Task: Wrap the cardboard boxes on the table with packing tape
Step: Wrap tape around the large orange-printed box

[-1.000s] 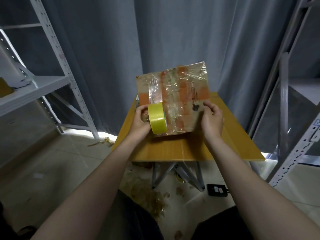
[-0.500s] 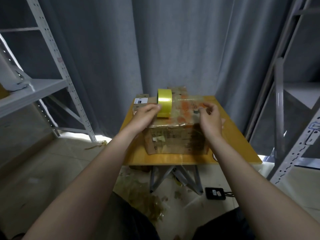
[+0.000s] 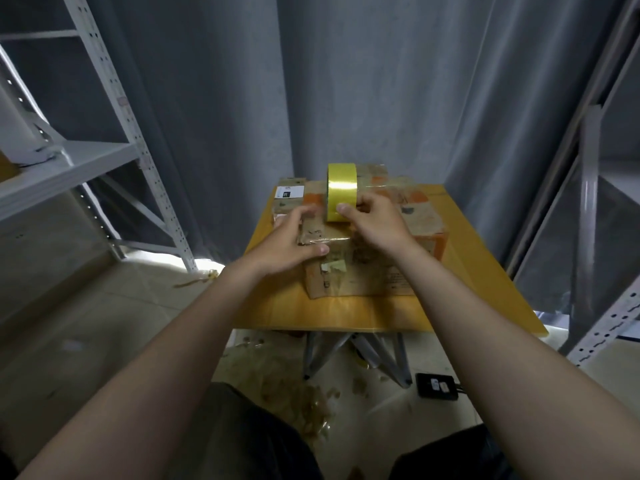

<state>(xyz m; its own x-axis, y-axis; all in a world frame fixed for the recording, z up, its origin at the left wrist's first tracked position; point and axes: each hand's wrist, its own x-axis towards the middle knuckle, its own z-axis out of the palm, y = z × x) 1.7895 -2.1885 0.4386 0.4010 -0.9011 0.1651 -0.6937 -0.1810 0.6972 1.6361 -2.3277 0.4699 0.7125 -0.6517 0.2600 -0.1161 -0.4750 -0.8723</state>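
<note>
Backdrop: grey curtain hanging behind, metal racks on both flanks, small orange-topped counter dead centre.
Box: cardboard box flat on the counter, squarely ahead, top patched with orange and glossy old tape. Second box with a white label tucked just behind at the far left.
Tape: yellow tape roll standing on edge on the box top, a little left of the midline, towards the far side.
Right hand: right hand curled on the near lower part of the roll, thumb across the yellow band, fingers round the right side. A firm hold, by the look of it.
Left hand: left hand spread on the near-left corner of the box top, fingers fairly straight, thumb along the near edge. Pinning the box, gripping nothing.
Key relation: roll directly beyond the right hand, hub pointing left to right, band running away from the body. Lined up to travel along the top between near and far edges.
Nearer hand: right, already on the roll. Left just beside, touching the box only.
Free end: too small to tell whether stuck down or loose.
Step, as a guess: laying a strip across the top, left hand as anchor.
Watch-out: box liable to slide on the smooth counter if the pull outruns the pinning hand.
</note>
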